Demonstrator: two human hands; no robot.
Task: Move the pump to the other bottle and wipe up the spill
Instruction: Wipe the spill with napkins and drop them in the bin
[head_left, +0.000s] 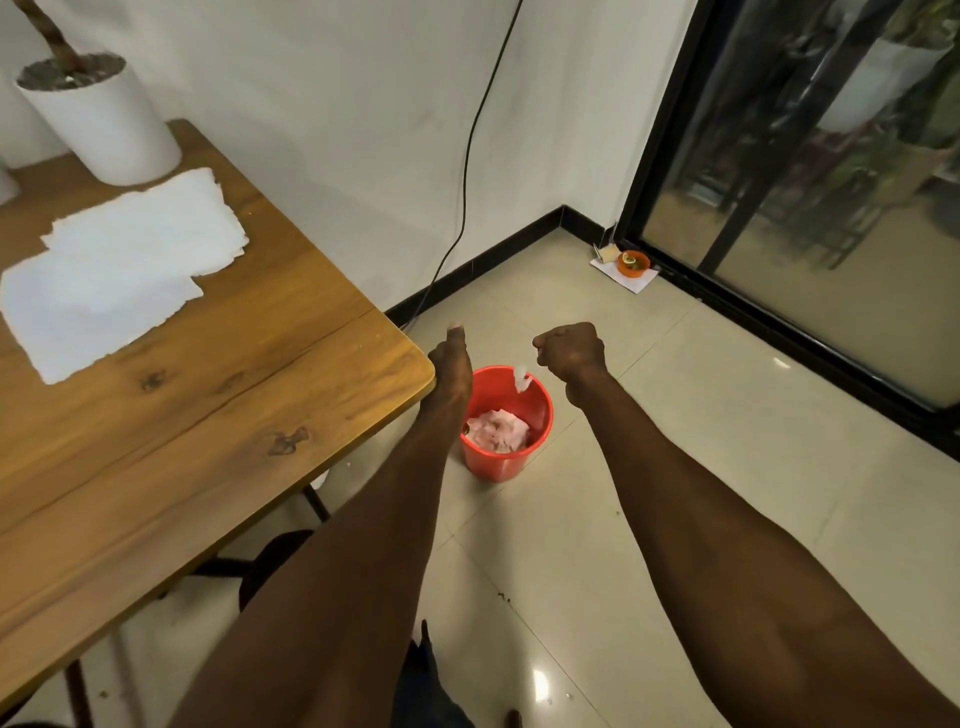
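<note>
My left hand (451, 366) is stretched out past the corner of the wooden table (270, 395), seen edge-on with straight fingers and nothing in it. My right hand (571, 349) is a closed fist over the floor to the right. Between and just below them a small white scrap of tissue (520, 379) is in the air over the rim of a red bin (498, 462), touching neither hand. Crumpled pinkish tissue (497, 429) lies inside the bin. Torn white paper towels (119, 270) lie flat on the table. No bottle or pump is in view.
A white plant pot (104, 119) stands at the table's back edge. A black cable (467, 171) hangs down the white wall to the floor. A small orange dish on paper (632, 262) sits in the floor corner beside a black-framed glass door (810, 208).
</note>
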